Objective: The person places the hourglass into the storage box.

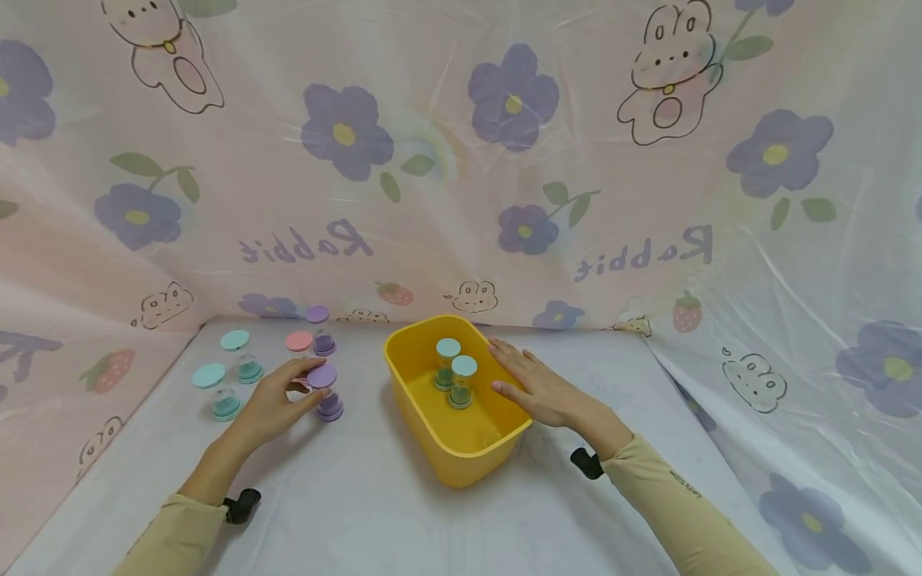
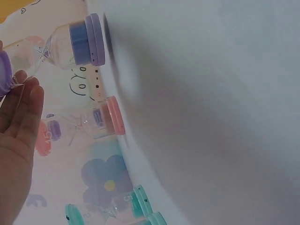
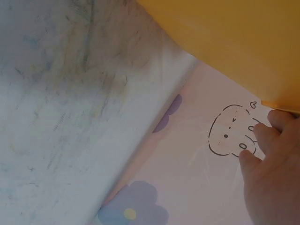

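Purple timer (image 1: 327, 390) — between left fingertips (image 1: 311, 382)

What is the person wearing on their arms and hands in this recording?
Both arms wear long beige sleeves; the right sleeve shows a small dark marking near the forearm. A black device sits at each wrist, by the left hand and the right hand. Both hands are bare, with no gloves or rings visible.

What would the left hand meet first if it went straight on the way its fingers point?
The left hand already holds the purple sand timer; past it, probably the yellow bin, though depth is unclear.
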A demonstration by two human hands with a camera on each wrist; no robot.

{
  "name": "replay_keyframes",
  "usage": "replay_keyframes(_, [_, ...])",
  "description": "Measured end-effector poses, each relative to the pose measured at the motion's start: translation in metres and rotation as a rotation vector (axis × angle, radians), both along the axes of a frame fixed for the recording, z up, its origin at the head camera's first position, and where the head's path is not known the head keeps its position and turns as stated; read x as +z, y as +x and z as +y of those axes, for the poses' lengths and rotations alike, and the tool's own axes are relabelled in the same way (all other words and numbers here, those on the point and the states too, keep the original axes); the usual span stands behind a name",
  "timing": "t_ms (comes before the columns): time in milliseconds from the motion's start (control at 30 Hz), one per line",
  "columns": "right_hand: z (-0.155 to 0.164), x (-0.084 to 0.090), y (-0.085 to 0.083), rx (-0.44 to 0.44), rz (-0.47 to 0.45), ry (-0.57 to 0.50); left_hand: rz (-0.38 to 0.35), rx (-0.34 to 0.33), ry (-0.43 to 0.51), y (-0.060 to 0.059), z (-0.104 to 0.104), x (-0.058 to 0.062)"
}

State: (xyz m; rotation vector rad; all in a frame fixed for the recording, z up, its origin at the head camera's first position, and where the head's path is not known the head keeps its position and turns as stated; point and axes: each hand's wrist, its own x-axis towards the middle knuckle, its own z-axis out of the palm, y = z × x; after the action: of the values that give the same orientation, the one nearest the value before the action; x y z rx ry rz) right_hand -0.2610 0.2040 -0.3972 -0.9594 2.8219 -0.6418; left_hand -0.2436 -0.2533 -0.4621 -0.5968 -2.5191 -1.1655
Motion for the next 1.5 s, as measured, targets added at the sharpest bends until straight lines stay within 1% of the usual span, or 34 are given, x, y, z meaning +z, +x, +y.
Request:
replay_keyframes(100, [0.001,-0.001,0.000,0.004,0.003,0.000,0.018,0.001,0.009,0.000,0.001,0.001])
replay_keyframes(233, [0.002,-0.001,0.000,0.013,0.009,-0.003,0.071,0.000,0.024,-0.001,0.005,0.004])
replay_keyframes(400, [0.002,0.000,0.000,0.019,0.019,-0.004,0.136,-0.001,0.049,-0.001,0.013,0.014])
replay_keyframes(667, [0.002,0.001,0.000,0.017,0.021,-0.007,0.173,0.023,0.069,-0.002,0.026,0.030])
replay_keyframes(800, [0.002,0.000,0.000,0.016,0.020,-0.005,0.227,-0.012,0.113,-0.002,0.035,0.039])
replay_keyframes(933, [0.002,-0.001,-0.001,0.019,0.026,-0.006,0.279,-0.064,0.157,-0.003,0.046,0.050])
replay_keyframes(1033, [0.002,-0.001,-0.001,0.021,0.031,-0.006,0.308,-0.088,0.176,-0.003,0.055,0.059])
replay_keyframes(1133, [0.002,0.000,0.000,0.019,0.028,-0.004,0.339,-0.095,0.186,-0.003,0.063,0.067])
replay_keyframes(1367, [0.001,0.000,0.000,0.012,0.020,-0.004,0.352,-0.175,0.230,-0.005,0.078,0.083])
replay_keyframes(1500, [0.001,0.000,0.000,0.012,0.028,0.005,0.360,-0.190,0.227,-0.008,0.087,0.091])
